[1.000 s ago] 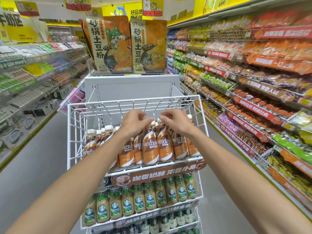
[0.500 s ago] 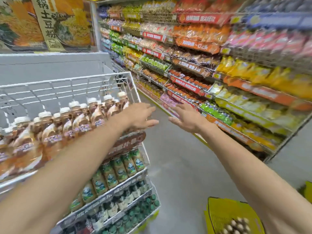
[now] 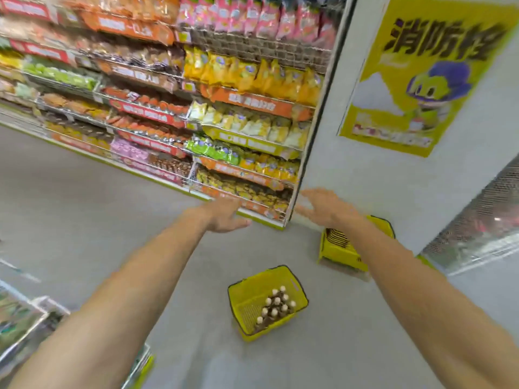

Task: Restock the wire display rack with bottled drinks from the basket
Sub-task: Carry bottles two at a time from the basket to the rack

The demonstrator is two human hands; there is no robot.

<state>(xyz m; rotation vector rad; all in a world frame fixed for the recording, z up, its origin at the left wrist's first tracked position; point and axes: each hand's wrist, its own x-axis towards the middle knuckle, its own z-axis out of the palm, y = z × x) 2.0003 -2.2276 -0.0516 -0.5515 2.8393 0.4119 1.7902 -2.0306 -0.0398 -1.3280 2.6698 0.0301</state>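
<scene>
We hold both arms stretched out ahead of us over the aisle floor, and neither hand carries anything: our left hand [image 3: 224,217] is flat with the fingers straight and loosely spread, and our right hand [image 3: 325,209] is the same, palm down and fingers wide. We judge that they are empty and open because we are reaching toward the stock for the next pick-up, so nothing needs gripping yet. The basket [image 3: 252,290] sits on the floor below and between our forearms, well apart from both hands, set down where we can bend to it from the display. It is bright yellow plastic with a dark rim and perforated walls, and the bottles [image 3: 276,306] stand upright in a tight cluster toward one side, brown bodies with pale caps, leaving much of the basket bare. A second yellow crate or basket [image 3: 337,248] stands by the wall, partly hidden by our right forearm. The blurred edge at lower left may be the wire display rack [image 3: 25,313], though we cannot be sure.
</scene>
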